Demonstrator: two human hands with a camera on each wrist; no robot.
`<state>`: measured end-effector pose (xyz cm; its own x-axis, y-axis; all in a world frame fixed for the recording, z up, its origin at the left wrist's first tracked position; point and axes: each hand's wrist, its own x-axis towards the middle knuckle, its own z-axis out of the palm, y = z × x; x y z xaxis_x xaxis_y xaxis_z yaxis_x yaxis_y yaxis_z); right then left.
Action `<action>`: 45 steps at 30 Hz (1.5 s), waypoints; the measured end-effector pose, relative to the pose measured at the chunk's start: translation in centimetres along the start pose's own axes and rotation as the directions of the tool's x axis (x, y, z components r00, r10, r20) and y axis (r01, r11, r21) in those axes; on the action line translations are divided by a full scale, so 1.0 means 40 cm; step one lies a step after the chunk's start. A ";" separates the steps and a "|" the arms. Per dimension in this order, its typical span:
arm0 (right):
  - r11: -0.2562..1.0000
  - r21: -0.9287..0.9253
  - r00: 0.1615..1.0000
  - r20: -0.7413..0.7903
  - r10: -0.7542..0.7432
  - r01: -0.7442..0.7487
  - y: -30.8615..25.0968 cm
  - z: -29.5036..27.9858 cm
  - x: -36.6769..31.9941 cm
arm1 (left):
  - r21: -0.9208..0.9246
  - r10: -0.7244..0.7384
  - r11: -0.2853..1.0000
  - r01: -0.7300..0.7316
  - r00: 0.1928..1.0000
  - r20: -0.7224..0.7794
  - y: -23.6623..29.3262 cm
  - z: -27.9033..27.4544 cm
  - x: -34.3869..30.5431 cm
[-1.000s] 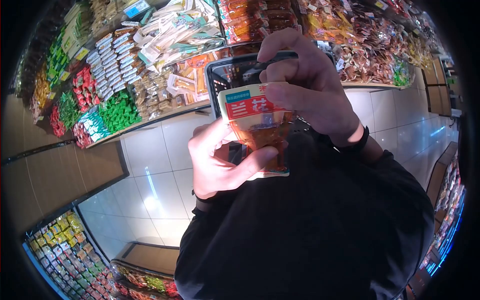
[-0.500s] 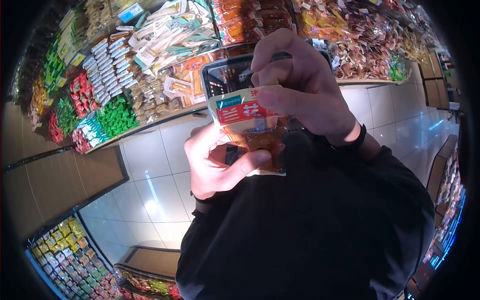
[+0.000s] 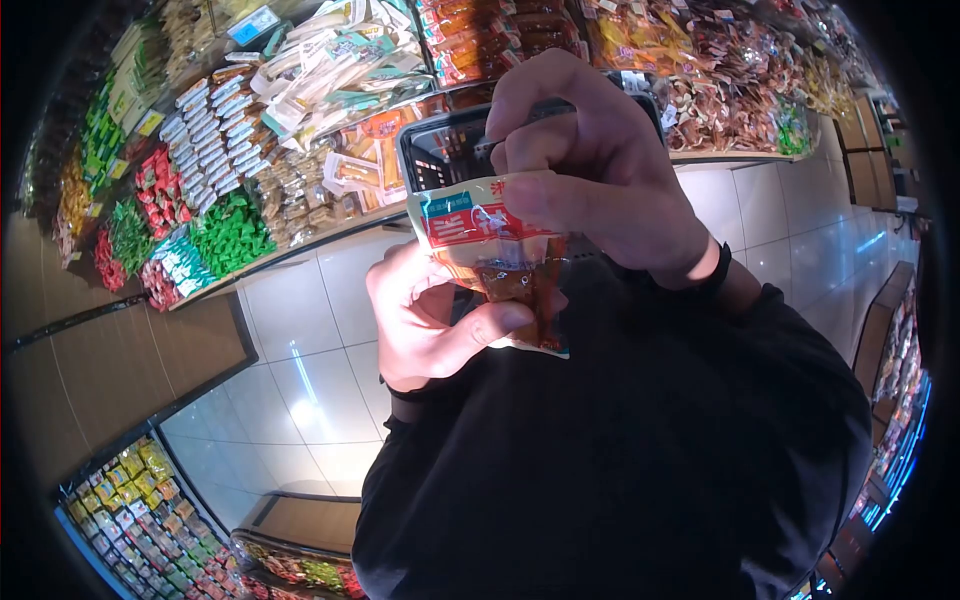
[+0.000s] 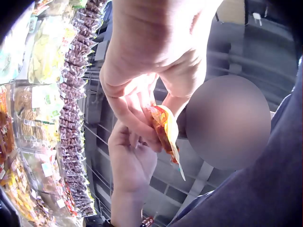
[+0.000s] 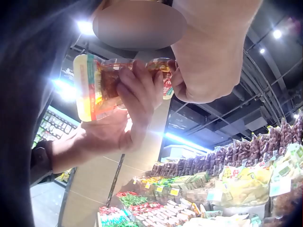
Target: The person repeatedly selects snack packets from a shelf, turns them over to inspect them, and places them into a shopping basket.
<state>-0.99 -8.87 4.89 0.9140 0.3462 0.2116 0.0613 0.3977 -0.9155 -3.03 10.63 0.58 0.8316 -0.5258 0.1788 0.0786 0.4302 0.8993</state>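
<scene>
A flat snack packet with a red label and a clear window over brown food is held between both hands in front of the dark shirt. The left hand grips its lower part, thumb on the front. At the upper edge the right hand pinches the packet between thumb and curled fingers. In the right wrist view the left hand's fingers lie across the packet. The left wrist view shows the packet nearly edge-on beside the left hand.
Behind the hands is a dark basket. Beyond it run display bins of wrapped snacks, with green packets at the left. Tiled floor lies left of the body, and another shelf stands at lower left.
The packet's top edge has shifted slightly left and down in the head view, and its label looks more creased. Both hands keep their hold, and the right hand has moved a little left.
</scene>
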 end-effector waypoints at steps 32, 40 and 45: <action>0.999 0.038 0.999 0.041 -0.012 0.011 0.014 -0.014 0.002 | 0.069 0.017 0.997 -0.019 1.000 0.023 -0.001 -0.004 0.004; 0.994 0.070 0.996 0.026 -0.088 0.086 0.040 -0.022 0.004 | -0.061 -0.041 0.997 0.038 0.998 -0.049 -0.006 0.010 0.006; 0.995 0.045 0.995 0.031 -0.090 0.088 0.048 -0.028 0.009 | -0.127 -0.048 0.991 0.044 0.998 -0.032 -0.007 0.009 0.009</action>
<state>-0.10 -8.95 2.82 0.8921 0.3350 0.3032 0.1238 0.4643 -0.8770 -2.97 10.07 0.55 0.8439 -0.5223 0.1228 0.1841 0.4968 0.8481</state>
